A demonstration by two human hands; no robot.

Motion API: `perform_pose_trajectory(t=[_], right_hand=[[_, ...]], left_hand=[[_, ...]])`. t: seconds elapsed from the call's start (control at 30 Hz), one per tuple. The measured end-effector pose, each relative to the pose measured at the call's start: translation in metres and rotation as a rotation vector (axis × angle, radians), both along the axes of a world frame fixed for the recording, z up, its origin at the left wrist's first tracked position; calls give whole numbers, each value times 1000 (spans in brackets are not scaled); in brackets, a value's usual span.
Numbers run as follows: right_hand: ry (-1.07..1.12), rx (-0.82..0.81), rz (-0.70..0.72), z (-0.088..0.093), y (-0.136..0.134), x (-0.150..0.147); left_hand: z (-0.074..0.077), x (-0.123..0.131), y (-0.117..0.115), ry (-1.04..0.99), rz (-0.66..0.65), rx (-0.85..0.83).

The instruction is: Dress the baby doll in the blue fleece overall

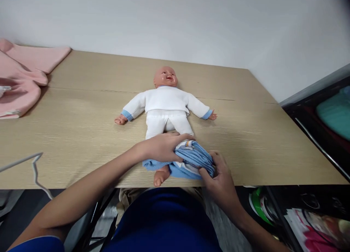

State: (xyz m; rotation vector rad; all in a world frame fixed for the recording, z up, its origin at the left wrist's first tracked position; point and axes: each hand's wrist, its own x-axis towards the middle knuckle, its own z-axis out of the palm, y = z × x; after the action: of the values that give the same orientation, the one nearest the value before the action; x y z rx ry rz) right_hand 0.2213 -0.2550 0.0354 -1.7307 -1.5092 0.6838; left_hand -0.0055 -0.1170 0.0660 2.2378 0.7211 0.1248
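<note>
A baby doll [165,99] lies on its back on the table, head toward the wall, in a white top with blue cuffs and white trousers. Bunched around its lower legs is a blue-and-white knit garment [194,159]. My left hand [161,148] lies across the doll's shins, its thumb and fingers closed on the left side of the bunched cloth. On the other side, my right hand [220,177] pinches the folds between thumb and fingers. One bare doll foot [161,176] pokes out below the cloth; the other foot is hidden.
The wooden table [259,135] has its front edge right before me. A pink fleece cloth [24,73] lies at the far left, and a white hanger [35,168] overhangs the front left edge. Dark shelving with stored items [314,223] stands at the right.
</note>
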Motion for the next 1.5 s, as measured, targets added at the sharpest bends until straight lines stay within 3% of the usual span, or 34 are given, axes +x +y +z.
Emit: perform_pose_trajectory(t=[0.13,0.37,0.57,0.87,1.0,1.27,1.5], right_hand=[[132,-107,94,-6,-2,-1],[329,-173,245,-22,-13,7],[333,-97,323,-33,-10,10],[146,239,358,-23,4,11],[123,285,323,-19,13,14],[430,3,307,-20,39,34],[558,-297,446,13,69,40]], left_hand=[[-7,-3,6,-115,-89,-127],[-9,-3,9,-273,-78,-330],[-3,-7,17,-314,-85,-497],[-8,-11,24,-364,-145,-443],[-7,-10,25,-378,-153,-453],[-5,-14,21,-344,-55,-434],[3,-18,25,-254,-51,-417]])
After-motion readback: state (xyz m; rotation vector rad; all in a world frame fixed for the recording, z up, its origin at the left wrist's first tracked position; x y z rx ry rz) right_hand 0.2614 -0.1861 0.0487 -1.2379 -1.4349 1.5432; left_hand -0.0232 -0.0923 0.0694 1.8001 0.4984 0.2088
